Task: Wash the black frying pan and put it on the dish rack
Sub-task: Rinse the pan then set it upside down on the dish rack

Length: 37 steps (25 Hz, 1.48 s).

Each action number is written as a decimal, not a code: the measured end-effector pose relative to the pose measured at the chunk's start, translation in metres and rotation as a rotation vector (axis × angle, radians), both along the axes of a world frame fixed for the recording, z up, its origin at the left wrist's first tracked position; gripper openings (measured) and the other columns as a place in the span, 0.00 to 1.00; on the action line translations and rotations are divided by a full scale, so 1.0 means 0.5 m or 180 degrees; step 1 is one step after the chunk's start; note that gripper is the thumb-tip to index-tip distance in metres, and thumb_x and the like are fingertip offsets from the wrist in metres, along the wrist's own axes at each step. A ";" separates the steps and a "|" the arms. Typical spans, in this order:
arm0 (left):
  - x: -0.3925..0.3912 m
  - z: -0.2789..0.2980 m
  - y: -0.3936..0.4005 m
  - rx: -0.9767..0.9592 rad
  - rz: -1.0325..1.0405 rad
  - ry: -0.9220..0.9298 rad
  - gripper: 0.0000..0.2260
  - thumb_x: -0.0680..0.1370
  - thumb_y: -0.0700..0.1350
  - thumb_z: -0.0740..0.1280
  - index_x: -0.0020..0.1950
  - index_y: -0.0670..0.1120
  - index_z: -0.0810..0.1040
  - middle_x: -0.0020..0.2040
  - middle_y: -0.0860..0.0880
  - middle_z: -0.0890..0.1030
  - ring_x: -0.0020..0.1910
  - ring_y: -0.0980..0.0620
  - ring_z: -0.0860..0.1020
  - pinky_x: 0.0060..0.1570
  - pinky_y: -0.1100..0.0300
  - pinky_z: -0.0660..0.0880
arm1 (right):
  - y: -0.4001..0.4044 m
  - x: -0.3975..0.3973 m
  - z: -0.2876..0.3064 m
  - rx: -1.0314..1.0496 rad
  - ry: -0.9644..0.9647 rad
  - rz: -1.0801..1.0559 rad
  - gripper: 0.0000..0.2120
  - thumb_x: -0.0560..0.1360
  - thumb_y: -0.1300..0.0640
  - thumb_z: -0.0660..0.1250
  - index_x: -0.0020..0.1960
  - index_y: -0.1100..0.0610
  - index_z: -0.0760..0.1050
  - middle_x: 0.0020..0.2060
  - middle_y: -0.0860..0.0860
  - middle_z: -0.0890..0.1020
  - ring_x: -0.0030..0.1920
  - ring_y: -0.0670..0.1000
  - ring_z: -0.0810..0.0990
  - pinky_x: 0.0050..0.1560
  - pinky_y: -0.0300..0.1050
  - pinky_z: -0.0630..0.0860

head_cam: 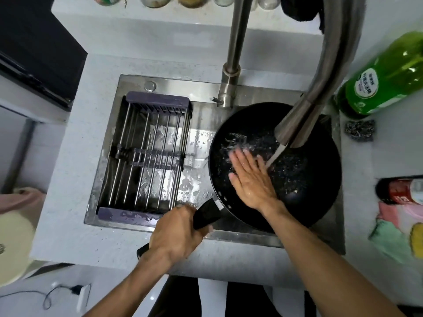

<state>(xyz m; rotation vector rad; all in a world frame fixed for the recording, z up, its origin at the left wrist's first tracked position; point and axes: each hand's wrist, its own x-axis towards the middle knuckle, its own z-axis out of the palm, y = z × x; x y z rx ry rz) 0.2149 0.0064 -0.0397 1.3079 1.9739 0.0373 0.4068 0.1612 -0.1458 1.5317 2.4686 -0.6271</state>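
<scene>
The black frying pan (306, 179) sits in the right half of the steel sink (201, 124), under the tap's spout (297, 124), with water streaming into it. My left hand (178, 232) is closed around the pan's black handle at the sink's front edge. My right hand (251, 179) lies flat inside the pan with fingers spread, touching its wet bottom beside the stream. The dish rack (146, 156), steel rods with purple ends, spans the sink's left half and holds nothing.
A green detergent bottle (384, 81) and a steel scourer (360, 130) stand on the counter right of the sink. A red can (402, 191) and coloured cloths (396, 229) lie further forward. A pale round lid (13, 250) is at the left.
</scene>
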 end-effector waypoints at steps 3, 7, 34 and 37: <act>-0.013 0.003 -0.004 0.0103 0.0008 0.0199 0.17 0.70 0.66 0.68 0.51 0.56 0.79 0.35 0.55 0.82 0.34 0.57 0.81 0.36 0.58 0.79 | 0.028 -0.022 0.010 -0.0006 -0.0103 -0.1346 0.34 0.81 0.37 0.41 0.82 0.53 0.43 0.81 0.58 0.50 0.80 0.61 0.47 0.79 0.62 0.42; -0.022 0.014 -0.002 0.0047 -0.0056 0.0291 0.18 0.70 0.68 0.67 0.45 0.54 0.78 0.32 0.53 0.80 0.31 0.55 0.80 0.34 0.57 0.78 | 0.010 -0.028 -0.004 0.0039 0.0179 0.0054 0.33 0.81 0.37 0.37 0.81 0.50 0.38 0.81 0.53 0.43 0.81 0.57 0.41 0.78 0.58 0.37; -0.020 0.059 0.018 0.0060 -0.0406 0.0161 0.27 0.67 0.77 0.57 0.38 0.53 0.72 0.26 0.53 0.74 0.25 0.59 0.73 0.25 0.68 0.66 | 0.094 -0.028 0.021 -0.0130 0.0229 -0.0649 0.34 0.82 0.39 0.50 0.78 0.42 0.30 0.81 0.58 0.49 0.80 0.62 0.53 0.78 0.64 0.53; -0.027 0.063 0.020 0.0159 -0.0421 0.0180 0.28 0.64 0.78 0.55 0.37 0.53 0.72 0.26 0.53 0.74 0.25 0.60 0.74 0.25 0.68 0.65 | 0.069 -0.043 0.008 0.0159 0.0464 0.0032 0.34 0.82 0.39 0.47 0.80 0.46 0.33 0.80 0.54 0.40 0.81 0.60 0.46 0.79 0.62 0.50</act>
